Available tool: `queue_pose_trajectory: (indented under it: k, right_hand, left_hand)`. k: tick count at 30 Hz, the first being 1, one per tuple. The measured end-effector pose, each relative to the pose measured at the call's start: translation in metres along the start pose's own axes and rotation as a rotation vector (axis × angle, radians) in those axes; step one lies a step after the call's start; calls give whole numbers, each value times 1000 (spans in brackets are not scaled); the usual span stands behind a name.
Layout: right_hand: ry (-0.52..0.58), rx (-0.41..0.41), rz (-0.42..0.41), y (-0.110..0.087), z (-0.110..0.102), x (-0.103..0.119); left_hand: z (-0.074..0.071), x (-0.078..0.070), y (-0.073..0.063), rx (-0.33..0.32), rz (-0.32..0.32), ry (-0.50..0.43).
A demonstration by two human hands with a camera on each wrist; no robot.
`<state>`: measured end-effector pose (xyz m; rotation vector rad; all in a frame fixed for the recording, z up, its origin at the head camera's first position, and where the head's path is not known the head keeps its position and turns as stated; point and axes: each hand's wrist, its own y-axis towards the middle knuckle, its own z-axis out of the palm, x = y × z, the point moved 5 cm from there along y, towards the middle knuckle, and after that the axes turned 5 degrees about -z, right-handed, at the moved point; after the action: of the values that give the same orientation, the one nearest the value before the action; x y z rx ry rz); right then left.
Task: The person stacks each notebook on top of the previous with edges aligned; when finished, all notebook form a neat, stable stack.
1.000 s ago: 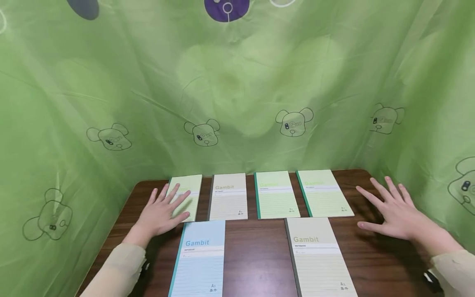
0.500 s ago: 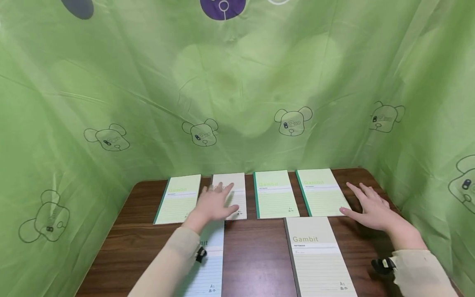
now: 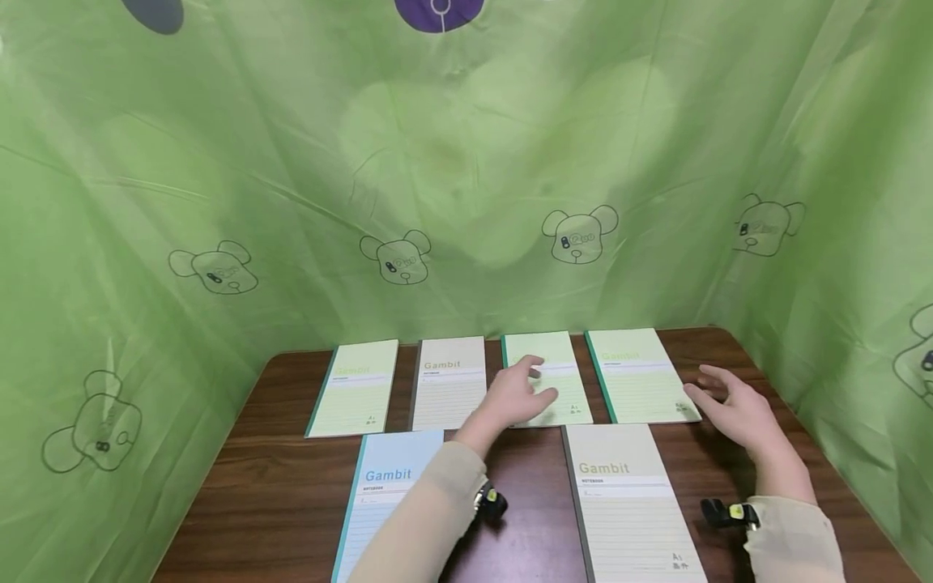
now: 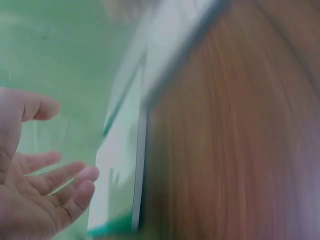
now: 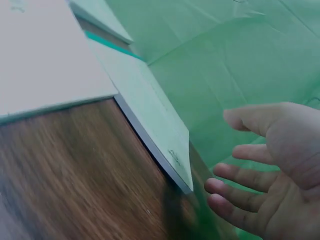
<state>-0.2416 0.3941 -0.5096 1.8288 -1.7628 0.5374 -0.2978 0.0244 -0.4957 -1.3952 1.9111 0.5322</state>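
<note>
My left hand (image 3: 513, 395) hovers over the green-spined pale green notebook (image 3: 543, 405), third from the left in the back row, its fingers loosely bent around nothing. In the left wrist view a gap separates that hand (image 4: 40, 195) from the blurred notebook (image 4: 117, 185). Just beyond the lower right corner of the rightmost pale green notebook (image 3: 634, 376) is my right hand (image 3: 739, 409), fingers relaxed and holding nothing. The right wrist view has that hand (image 5: 270, 175) beside the notebook's corner (image 5: 150, 107), apart from it.
Further left in the back row lie a pale green notebook (image 3: 353, 389) and a grey-spined white one (image 3: 449, 389). A blue notebook (image 3: 386, 486), partly under the left forearm, and a grey-spined cream one (image 3: 630, 502) lie nearer on the brown table (image 3: 240, 494). A green curtain (image 3: 466, 178) surrounds the table.
My left hand has swept right, from the leftmost back notebook past the white one to the third. The right hand has drawn slightly left and nearer. All notebooks stay where they were.
</note>
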Motion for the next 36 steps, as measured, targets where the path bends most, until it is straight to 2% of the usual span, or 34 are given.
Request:
queue_pose_trajectory:
  k: [5,10,13,17,23,28,32,36]
  right_hand:
    - [50,-95,72,-3,7,-9]
    - [36,-196,108,-12,13,-15]
    - [33,-208,132,-15,15,-17]
    - [78,-157,173,-16,20,-19]
    - [144,-92,217,-19,27,-21]
    - [148,-119,211,-20,27,-18]
    - [173,-133,212,-20,26,-17]
    - [210,-133,209,-21,28,-18]
  left_hand:
    - [30,-20,7,-18,-123,-213]
    - [61,-37,7,-20,-208,-355]
    - [73,-46,5,-34,-237,-361]
    - [85,-53,3,-51,-271,-335]
    - [100,-59,4,-42,-295,-336]
    - [107,-61,7,-76,-299,-368]
    - [113,-61,10,-113,-299,-471]
    - [118,-62,13,-181,-281,-675]
